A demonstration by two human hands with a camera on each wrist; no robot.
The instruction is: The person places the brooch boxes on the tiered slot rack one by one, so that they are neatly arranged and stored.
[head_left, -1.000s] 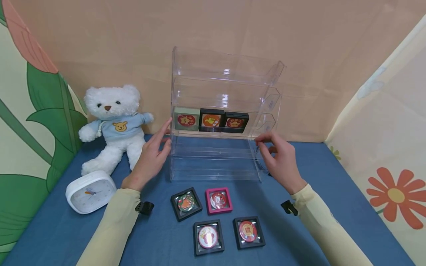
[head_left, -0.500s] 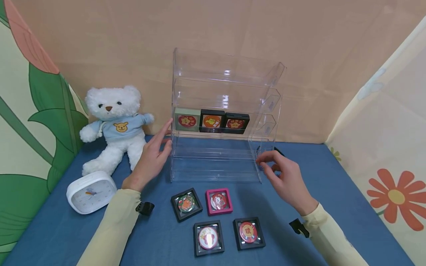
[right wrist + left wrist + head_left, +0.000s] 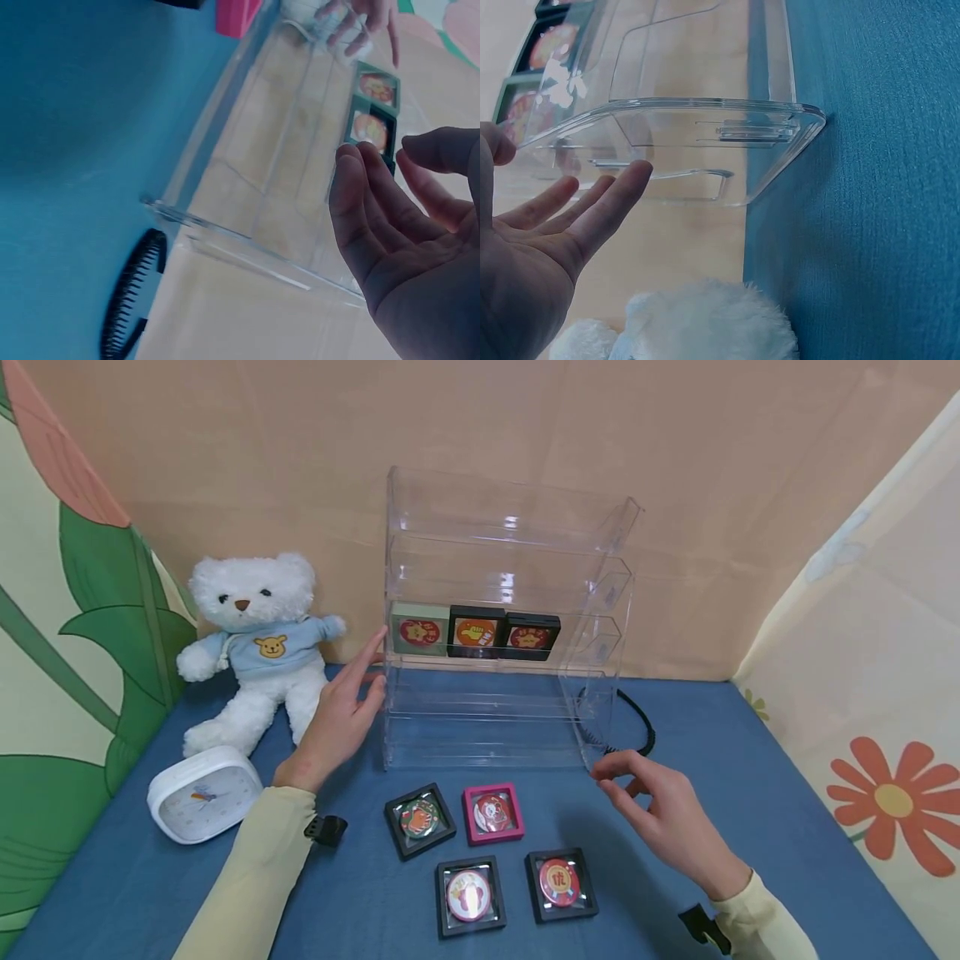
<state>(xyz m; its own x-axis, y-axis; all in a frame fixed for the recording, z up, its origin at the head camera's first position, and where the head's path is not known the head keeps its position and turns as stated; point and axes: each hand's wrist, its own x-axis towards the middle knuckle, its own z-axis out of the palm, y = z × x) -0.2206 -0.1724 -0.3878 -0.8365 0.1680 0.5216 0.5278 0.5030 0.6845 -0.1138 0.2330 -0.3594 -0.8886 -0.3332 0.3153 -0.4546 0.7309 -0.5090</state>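
Observation:
A clear acrylic tiered rack [image 3: 495, 702] stands on the blue cloth. My left hand [image 3: 337, 718] rests its extended fingertips against the rack's left side; in the left wrist view these fingers [image 3: 611, 210] lie along the clear panel. My right hand [image 3: 667, 814] hovers in front of the rack's lower right corner, fingers loosely bent and holding nothing. On the middle tier stand a pale green framed badge [image 3: 420, 629] and two black framed badges, one with an orange face [image 3: 477, 632], the other with a red one [image 3: 532, 637].
Several framed badges lie in front, including a pink one [image 3: 493, 812] and a black one [image 3: 561, 885]. A white teddy bear [image 3: 258, 643] and a white clock [image 3: 206, 793] stand left. A curved black toothed hair band [image 3: 645, 722] lies by the rack's right side.
My right hand has moved down and toward the front right, away from the rack's right side, uncovering the black hair band. My left hand has stayed against the rack.

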